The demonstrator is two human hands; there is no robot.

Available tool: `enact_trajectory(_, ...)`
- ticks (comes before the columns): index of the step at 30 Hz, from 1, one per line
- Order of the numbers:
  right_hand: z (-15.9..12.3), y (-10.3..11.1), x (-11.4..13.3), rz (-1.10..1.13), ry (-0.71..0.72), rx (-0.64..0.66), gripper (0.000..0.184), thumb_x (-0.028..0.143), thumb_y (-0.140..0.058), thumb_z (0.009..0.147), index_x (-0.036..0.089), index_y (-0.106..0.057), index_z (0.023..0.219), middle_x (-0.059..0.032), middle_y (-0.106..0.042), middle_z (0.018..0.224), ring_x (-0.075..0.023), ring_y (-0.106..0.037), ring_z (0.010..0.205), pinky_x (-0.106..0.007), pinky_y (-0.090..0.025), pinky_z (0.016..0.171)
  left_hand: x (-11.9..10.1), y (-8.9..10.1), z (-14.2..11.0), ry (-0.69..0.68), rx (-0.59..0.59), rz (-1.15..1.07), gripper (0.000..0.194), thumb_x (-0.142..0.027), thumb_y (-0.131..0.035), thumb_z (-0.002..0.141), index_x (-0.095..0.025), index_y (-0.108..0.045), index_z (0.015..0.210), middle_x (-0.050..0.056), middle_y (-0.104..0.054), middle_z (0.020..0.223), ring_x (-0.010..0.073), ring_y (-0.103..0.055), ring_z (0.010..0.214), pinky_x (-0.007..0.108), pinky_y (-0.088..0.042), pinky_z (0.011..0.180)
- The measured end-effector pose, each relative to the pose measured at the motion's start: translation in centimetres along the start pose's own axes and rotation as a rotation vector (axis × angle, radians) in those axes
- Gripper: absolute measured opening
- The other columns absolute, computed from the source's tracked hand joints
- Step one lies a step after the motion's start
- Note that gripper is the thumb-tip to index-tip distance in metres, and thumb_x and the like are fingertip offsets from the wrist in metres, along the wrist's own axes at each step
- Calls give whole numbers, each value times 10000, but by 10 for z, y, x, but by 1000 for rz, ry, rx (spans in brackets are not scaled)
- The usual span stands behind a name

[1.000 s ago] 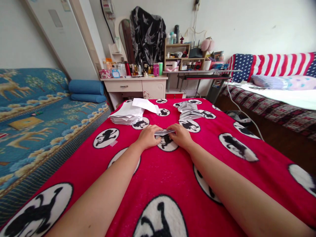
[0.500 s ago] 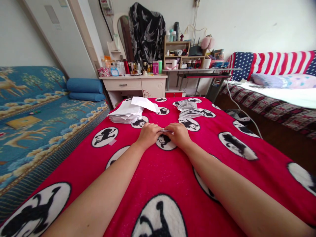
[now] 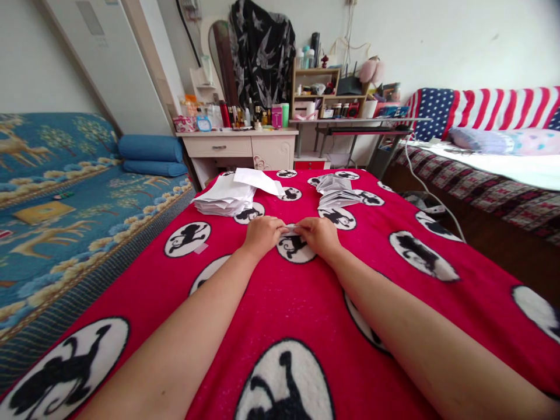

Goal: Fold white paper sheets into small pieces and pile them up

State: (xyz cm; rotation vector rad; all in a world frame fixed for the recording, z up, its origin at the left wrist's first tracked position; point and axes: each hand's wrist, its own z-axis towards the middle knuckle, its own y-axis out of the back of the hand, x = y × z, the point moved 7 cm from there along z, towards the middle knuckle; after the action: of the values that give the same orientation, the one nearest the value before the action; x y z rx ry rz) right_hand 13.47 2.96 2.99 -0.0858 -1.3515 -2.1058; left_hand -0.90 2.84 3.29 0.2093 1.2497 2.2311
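Observation:
Both my hands rest close together on a red blanket (image 3: 376, 274) patterned with black-and-white ovals. My left hand (image 3: 262, 234) and my right hand (image 3: 319, 235) have their fingers curled, pinching a small piece of paper (image 3: 292, 229) between them; only a thin sliver of it shows. Beyond my left hand lies a loose stack of white paper sheets (image 3: 227, 197). Beyond my right hand sits a pile of folded paper pieces (image 3: 336, 192).
A blue patterned sofa (image 3: 65, 198) runs along the left. A white dresser (image 3: 238, 149) with bottles and a desk (image 3: 350, 125) stand at the back. A bed with a striped flag cover (image 3: 485, 111) is at the right, with a cable (image 3: 426, 186) trailing to the floor.
My hands have drawn closer together over the paper, so less of it shows than a second ago. The view has tilted slightly.

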Motion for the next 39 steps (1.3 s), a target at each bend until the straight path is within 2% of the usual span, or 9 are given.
enact_trajectory(4,2,-1,-5,13,-36,-8,142,288,-622,810,251,-756,781,0,-707,667,-147,-594,626,-247,-325,571,16,-1,-2,116,-1,-101,144,-338,-646,836,-248,-758,840,46,-752,841,211,-665,766,298,-435,651)
enact_trajectory(9,3,1,-28,155,-223,-66,179,381,-702,733,232,-768,805,4,-689,613,-139,-572,565,-240,-339,542,42,-6,-4,252,-36,-271,151,-347,-684,792,-222,-766,809,35,-739,727,173,-636,650,269,-432,617)
enact_trajectory(12,4,3,-34,184,-250,-81,234,426,-714,716,204,-760,771,-6,-680,600,-133,-560,542,-238,-333,519,46,-8,-3,255,-18,-343,148,-303,-660,804,-202,-764,775,26,-728,675,160,-631,624,254,-436,609)
enact_trajectory(17,5,6,-31,143,-153,-110,185,356,-652,791,212,-766,773,-6,-677,594,-137,-566,551,-241,-346,529,45,-4,-3,268,-19,-310,191,-267,-601,846,-199,-766,780,25,-719,641,153,-637,610,247,-451,621)
enact_trajectory(21,7,7,-29,208,-51,-169,157,252,-628,810,207,-774,844,-27,-739,726,-161,-638,641,-252,-429,603,47,-3,-5,290,-90,-359,207,-281,-579,872,-194,-765,850,28,-717,650,147,-640,592,246,-476,626)
enact_trajectory(26,9,7,-27,315,24,-240,170,182,-680,747,191,-764,894,-61,-758,939,-206,-691,865,-303,-502,827,49,1,-5,272,-245,-483,200,-263,-623,854,-187,-754,986,72,-759,956,191,-695,856,303,-521,831)
enact_trajectory(31,10,3,-28,262,-4,-196,234,164,-678,728,193,-751,949,-56,-753,963,-207,-681,878,-319,-496,847,46,-4,-4,294,-149,-454,244,-207,-649,820,-181,-738,1046,79,-749,1030,221,-691,949,351,-513,897)
enact_trajectory(35,9,2,-33,217,-69,-165,226,137,-629,748,191,-751,930,-38,-749,889,-183,-665,807,-289,-489,778,47,-8,-5,298,-106,-456,241,-210,-663,801,-194,-742,1028,59,-754,1016,221,-697,948,345,-529,872)
enact_trajectory(39,5,10,-35,-11,-151,-211,172,198,-627,774,223,-763,876,-32,-725,849,-199,-636,830,-286,-453,729,44,-10,-4,270,-93,-430,216,-238,-663,801,-210,-751,997,42,-754,1020,220,-695,961,352,-520,896)
